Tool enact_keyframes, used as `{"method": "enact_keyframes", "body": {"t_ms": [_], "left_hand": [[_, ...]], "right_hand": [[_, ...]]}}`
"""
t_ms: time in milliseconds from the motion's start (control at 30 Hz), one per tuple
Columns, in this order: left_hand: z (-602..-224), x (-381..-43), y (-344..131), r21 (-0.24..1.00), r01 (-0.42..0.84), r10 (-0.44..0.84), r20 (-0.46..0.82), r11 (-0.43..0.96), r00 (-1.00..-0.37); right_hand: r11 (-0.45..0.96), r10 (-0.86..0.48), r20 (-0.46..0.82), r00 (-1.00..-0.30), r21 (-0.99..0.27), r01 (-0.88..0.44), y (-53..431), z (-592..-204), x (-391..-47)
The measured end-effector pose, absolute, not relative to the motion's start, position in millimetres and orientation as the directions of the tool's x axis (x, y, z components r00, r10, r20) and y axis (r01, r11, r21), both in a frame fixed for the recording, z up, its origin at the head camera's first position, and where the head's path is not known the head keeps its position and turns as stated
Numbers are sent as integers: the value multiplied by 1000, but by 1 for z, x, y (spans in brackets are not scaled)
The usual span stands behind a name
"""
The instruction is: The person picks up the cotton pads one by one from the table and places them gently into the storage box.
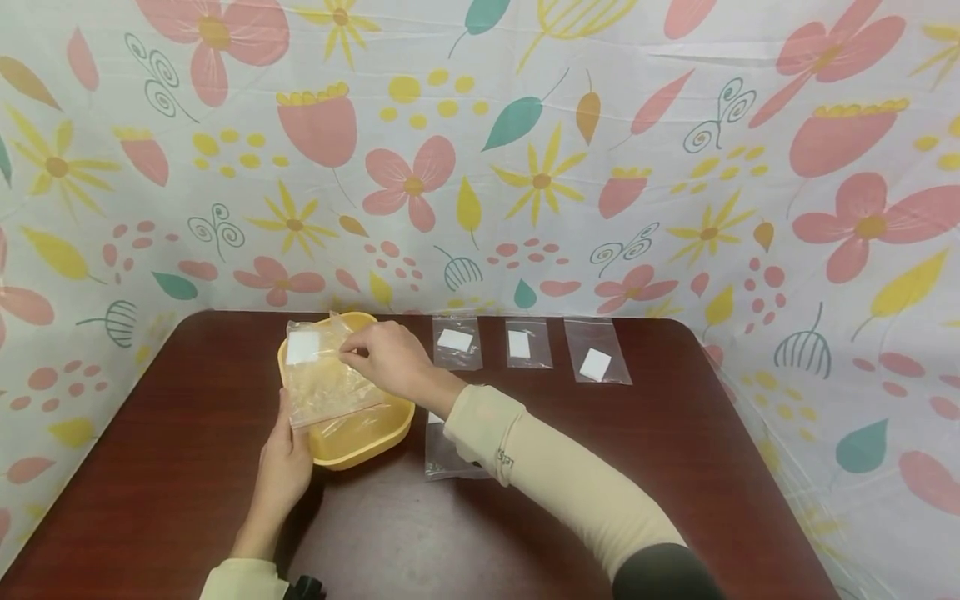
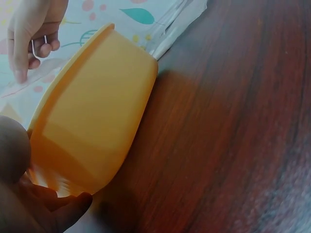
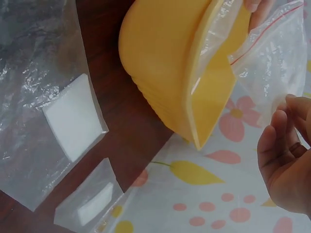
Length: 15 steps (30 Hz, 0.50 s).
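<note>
A yellow plastic basin (image 1: 367, 450) is at the left of the table. My left hand (image 1: 281, 471) grips its near left side, thumb at the rim and fingers curled against the outer wall, as the left wrist view shows (image 2: 29, 199). Over the basin's opening hangs a clear zip bag (image 1: 330, 396) with a red seal line and a white rectangular piece (image 1: 303, 347) at its far left corner. My right hand (image 1: 390, 358) pinches the bag's film between thumb and fingertips. More clear film (image 3: 221, 24) shows inside the basin in the right wrist view.
Three small clear bags, left (image 1: 467, 358), middle (image 1: 538, 354) and right (image 1: 615, 358), lie along the table's back edge, each with a white rectangle. A larger bag (image 1: 446, 457) lies partly hidden beneath my right sleeve. Flower-printed cloth (image 1: 480, 167) hangs behind the table.
</note>
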<state>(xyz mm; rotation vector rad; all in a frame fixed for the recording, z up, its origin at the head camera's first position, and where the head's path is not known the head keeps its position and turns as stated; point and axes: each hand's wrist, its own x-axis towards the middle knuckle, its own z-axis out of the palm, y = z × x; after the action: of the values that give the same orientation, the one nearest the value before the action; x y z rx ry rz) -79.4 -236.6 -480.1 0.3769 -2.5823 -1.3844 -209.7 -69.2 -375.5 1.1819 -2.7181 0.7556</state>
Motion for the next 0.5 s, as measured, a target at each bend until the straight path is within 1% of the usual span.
{"method": "enact_keyframes", "body": {"t_ms": [333,500], "left_hand": [[-481,-81,-238,841,-127,-303,46,526,-952],[-482,-81,-238,843,-132,-305,40,522,-952]], "right_hand": [[618,-649,238,-723,-389,-683,-74,-386,-212],[639,-648,193,-737,-390,-663,-76,-393,-212]]}}
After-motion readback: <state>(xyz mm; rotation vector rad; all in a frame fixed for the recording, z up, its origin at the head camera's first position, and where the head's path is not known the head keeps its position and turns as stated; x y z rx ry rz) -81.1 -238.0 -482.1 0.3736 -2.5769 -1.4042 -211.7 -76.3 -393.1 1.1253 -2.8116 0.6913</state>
